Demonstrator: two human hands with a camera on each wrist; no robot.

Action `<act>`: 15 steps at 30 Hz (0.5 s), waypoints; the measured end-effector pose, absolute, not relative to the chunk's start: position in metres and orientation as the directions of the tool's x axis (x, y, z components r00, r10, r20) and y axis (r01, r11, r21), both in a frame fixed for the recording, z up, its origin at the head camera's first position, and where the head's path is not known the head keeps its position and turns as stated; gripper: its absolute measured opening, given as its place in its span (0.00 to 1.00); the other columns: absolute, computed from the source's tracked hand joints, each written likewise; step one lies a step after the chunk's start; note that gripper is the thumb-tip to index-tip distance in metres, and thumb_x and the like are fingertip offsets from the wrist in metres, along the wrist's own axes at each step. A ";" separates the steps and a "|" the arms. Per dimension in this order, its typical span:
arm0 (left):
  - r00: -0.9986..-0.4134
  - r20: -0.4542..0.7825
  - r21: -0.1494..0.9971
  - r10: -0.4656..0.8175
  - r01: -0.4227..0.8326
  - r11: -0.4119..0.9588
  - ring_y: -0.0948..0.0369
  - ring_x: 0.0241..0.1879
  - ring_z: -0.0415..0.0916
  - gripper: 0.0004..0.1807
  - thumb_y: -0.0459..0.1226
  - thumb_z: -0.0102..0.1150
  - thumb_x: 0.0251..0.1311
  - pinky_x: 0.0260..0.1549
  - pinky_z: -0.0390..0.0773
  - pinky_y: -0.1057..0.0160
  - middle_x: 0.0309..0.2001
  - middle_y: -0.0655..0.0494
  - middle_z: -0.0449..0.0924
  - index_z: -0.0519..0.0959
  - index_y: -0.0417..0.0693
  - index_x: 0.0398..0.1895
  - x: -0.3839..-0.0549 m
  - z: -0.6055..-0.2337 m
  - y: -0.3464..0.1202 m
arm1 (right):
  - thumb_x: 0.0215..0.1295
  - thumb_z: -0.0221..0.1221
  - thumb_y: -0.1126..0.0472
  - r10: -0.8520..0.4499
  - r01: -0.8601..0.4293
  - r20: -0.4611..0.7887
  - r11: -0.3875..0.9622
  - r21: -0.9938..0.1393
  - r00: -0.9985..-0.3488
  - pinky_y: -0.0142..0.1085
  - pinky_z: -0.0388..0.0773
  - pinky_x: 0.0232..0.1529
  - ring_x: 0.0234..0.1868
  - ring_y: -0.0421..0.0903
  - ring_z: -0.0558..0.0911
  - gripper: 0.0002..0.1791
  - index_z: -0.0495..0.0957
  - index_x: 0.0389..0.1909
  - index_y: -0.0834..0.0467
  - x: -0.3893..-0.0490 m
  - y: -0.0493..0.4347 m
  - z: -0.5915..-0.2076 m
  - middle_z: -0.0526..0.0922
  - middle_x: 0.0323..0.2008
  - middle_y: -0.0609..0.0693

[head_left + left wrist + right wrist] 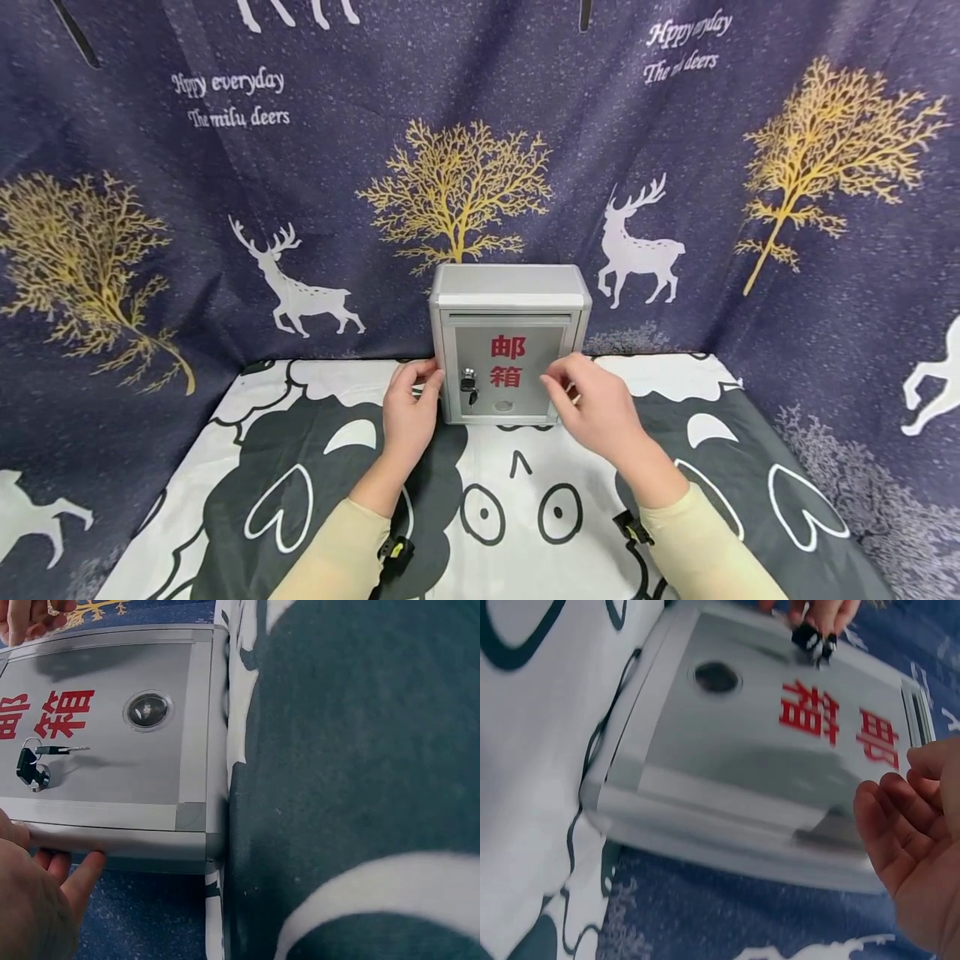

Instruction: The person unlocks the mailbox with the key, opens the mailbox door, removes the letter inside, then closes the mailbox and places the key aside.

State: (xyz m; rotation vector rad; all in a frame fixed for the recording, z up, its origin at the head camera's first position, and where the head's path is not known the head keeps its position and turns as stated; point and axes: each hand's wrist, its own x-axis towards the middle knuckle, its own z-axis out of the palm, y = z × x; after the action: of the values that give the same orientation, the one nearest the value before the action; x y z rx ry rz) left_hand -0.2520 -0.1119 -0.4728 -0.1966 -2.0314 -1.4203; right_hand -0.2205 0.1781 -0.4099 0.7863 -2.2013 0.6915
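Observation:
A silver-grey metal mailbox (517, 283) with red Chinese characters on its front door stands upright at the back of the table. A lock with keys (468, 385) hanging from it is on the door's left part, and a small round window (148, 710) sits low on the door. At the box's left side, my left hand (408, 417) touches the side wall with its fingertips. My right hand (600, 408) hovers in front of the door's lower right, its fingers loosely bent with nothing between them, as the right wrist view also shows.
The table is covered with a cloth (517, 508) printed with dark and white cartoon sheep. Behind the box hangs a dark blue curtain (322, 183) with white deer and golden trees, and it also runs along both sides.

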 end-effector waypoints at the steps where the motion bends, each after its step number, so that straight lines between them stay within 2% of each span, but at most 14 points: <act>1: -0.784 0.575 0.792 -0.236 0.461 0.400 0.51 0.47 0.85 0.07 0.30 0.72 0.73 0.44 0.88 0.58 0.46 0.48 0.86 0.90 0.41 0.50 -0.252 -0.473 -0.112 | 0.74 0.71 0.65 -0.344 -0.704 0.740 0.669 -0.238 -0.578 0.36 0.85 0.30 0.31 0.37 0.84 0.06 0.83 0.43 0.53 -0.221 0.173 -0.410 0.81 0.33 0.42; 7: -0.799 0.552 0.810 -0.238 0.446 0.381 0.52 0.48 0.85 0.07 0.30 0.72 0.73 0.44 0.86 0.63 0.46 0.50 0.86 0.90 0.42 0.50 -0.251 -0.473 -0.113 | 0.76 0.69 0.64 -0.400 -0.731 0.702 0.635 -0.251 -0.589 0.34 0.81 0.30 0.31 0.36 0.80 0.05 0.83 0.42 0.52 -0.223 0.146 -0.408 0.82 0.34 0.42; 15: -0.785 0.572 0.797 -0.238 0.464 0.386 0.51 0.47 0.85 0.06 0.29 0.73 0.72 0.49 0.86 0.52 0.46 0.48 0.87 0.90 0.41 0.49 -0.252 -0.472 -0.112 | 0.75 0.70 0.64 -0.433 -0.750 0.693 0.617 -0.238 -0.577 0.36 0.82 0.32 0.32 0.38 0.82 0.03 0.86 0.44 0.54 -0.227 0.115 -0.410 0.84 0.36 0.44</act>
State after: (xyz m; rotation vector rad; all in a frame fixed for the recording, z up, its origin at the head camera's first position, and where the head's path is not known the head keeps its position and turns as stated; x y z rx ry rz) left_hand -0.2516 -0.1122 -0.4717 -0.1932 -2.0208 -1.4435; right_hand -0.2267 0.1153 -0.4105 0.9259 -2.2504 0.7007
